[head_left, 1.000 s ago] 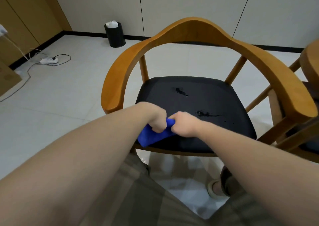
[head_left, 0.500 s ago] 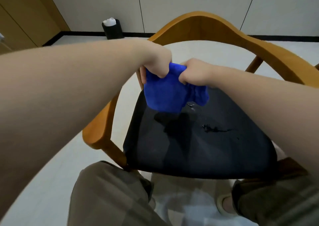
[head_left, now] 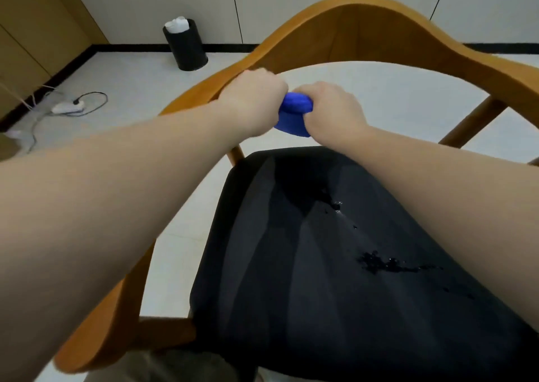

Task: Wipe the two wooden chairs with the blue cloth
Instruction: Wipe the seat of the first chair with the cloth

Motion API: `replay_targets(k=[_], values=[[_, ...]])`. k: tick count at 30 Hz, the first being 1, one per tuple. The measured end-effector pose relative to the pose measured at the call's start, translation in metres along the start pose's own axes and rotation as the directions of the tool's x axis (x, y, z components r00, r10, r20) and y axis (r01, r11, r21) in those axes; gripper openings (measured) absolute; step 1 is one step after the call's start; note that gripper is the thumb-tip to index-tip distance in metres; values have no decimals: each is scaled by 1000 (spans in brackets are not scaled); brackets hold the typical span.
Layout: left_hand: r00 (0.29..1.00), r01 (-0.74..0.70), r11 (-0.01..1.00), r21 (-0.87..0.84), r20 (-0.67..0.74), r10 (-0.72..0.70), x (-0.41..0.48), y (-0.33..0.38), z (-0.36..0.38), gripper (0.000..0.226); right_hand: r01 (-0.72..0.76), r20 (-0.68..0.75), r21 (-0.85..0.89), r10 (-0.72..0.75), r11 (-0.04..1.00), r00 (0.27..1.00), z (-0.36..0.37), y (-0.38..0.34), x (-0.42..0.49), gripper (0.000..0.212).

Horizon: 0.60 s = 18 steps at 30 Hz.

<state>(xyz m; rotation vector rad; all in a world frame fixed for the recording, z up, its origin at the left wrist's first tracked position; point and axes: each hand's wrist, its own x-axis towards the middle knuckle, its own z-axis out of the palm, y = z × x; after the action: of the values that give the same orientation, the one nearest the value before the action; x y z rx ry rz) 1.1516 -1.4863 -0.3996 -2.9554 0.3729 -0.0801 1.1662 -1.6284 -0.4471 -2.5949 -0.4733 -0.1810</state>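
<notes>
Gripping the bunched bright-blue cloth [head_left: 293, 116] from both sides, the left hand [head_left: 250, 101] and the right hand [head_left: 329, 110] curl their fingers tight round it, knuckles up, with the cloth in the air between them. Just behind that grip runs the curved back rail of the honey-brown wooden armchair [head_left: 364, 25]; whether the left knuckles touch it, can't tell. Below the grip lies the black padded seat [head_left: 291, 294] with dark wet splashes [head_left: 385, 263], and well beyond to the left stand a black cylindrical bin [head_left: 186, 46] and a white power strip [head_left: 65, 108].
</notes>
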Motion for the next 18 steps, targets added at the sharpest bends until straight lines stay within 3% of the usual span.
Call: replay_targets(k=[3,7,18], values=[[994,-14,999,-35,108,18,-6,7,51,20,123,80,-171,-110,978,991,41,27,-12,54],[905,-13,999,-33,424,25,-21,30,104,31,46,490,-233,76,971,869,84,47,-40,65],[835,-81,997,11,546,62,-50,45,82,31,61,574,-241,92,969,814,77,30,-71,71]])
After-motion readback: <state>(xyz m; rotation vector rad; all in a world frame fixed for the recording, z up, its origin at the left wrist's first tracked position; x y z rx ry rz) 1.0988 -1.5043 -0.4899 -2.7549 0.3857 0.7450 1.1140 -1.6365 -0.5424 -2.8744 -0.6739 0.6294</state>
